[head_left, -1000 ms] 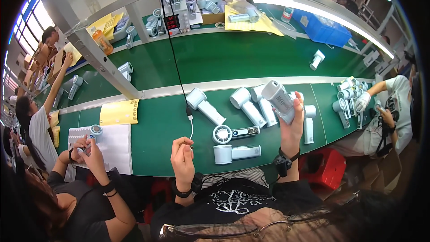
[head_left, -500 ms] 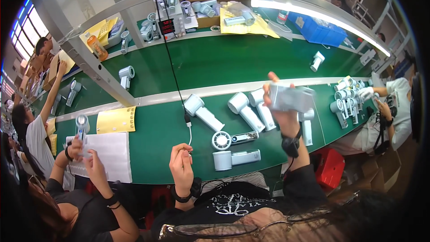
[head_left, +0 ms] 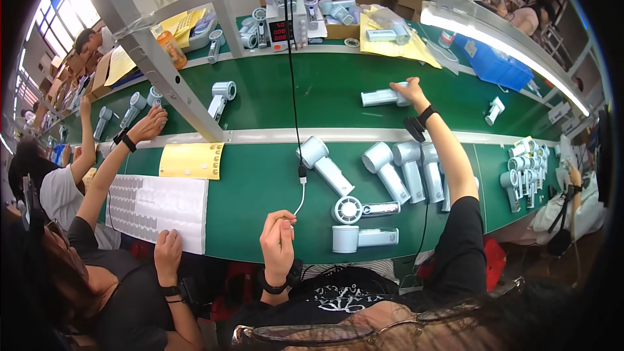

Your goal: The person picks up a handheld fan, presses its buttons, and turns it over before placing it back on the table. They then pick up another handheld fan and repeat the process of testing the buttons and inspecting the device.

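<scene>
Out over the far green surface, my right hand [head_left: 411, 91] is closed round the head end of a pale blue handheld fan [head_left: 379, 97], whose handle points left. My left hand [head_left: 278, 246] stays low near the bench's front edge, its fingers pinched on the end of a white charging cable [head_left: 300, 198]. That cable hangs from a black cord [head_left: 294, 91]. Beside my left hand lie a fan with its round grille facing up [head_left: 348, 210] and another fan on its side [head_left: 364, 238]. Several more fans [head_left: 385, 168] rest farther back, partly behind my right forearm.
A metal rail [head_left: 260, 135] divides the two green surfaces, and a slanted post [head_left: 162, 78] rises at left. A co-worker's hand [head_left: 151, 123] reaches over the rail near white label sheets [head_left: 175, 205]. At right lie clustered fans [head_left: 530, 169]; a blue bin [head_left: 491, 58] stands behind.
My right hand has carried the fan from above the near bench forward to the far surface. My left hand keeps its pinch. The co-worker at left has reached forward, and the view has shifted.
</scene>
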`<state>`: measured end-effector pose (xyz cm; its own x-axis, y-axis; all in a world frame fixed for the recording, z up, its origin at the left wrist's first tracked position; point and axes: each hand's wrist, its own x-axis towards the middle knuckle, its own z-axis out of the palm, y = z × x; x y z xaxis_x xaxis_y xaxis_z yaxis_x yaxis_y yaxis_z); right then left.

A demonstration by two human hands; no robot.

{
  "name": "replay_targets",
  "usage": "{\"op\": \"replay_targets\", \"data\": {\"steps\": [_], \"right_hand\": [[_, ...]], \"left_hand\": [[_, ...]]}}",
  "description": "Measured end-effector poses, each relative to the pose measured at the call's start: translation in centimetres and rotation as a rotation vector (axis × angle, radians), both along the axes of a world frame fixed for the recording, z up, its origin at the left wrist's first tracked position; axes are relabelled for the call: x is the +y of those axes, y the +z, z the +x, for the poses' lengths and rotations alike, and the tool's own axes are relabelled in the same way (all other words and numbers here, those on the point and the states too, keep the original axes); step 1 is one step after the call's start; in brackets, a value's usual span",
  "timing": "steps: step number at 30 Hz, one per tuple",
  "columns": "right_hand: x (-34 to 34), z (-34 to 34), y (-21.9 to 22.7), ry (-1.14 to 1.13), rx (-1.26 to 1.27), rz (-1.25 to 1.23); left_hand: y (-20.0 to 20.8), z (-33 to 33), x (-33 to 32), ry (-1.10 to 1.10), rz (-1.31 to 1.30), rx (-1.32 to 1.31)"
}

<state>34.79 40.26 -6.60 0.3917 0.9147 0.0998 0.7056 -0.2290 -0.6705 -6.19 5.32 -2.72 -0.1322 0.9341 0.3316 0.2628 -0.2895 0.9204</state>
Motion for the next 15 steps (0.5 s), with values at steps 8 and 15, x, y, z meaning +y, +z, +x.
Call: {"op": "replay_targets", "data": {"steps": [8, 15], "right_hand": [[-1.5, -7.4, 5.6, 0.312, -0.576, 0.174], [-13.0, -20.2, 9.5, 1.068, -0.633, -0.325]], "left_hand": [[-0.8, -0.6, 0.1, 0.003, 0.007, -0.083], [-0.7, -0.7, -1.1, 0.043, 0.091, -0.116]]}}
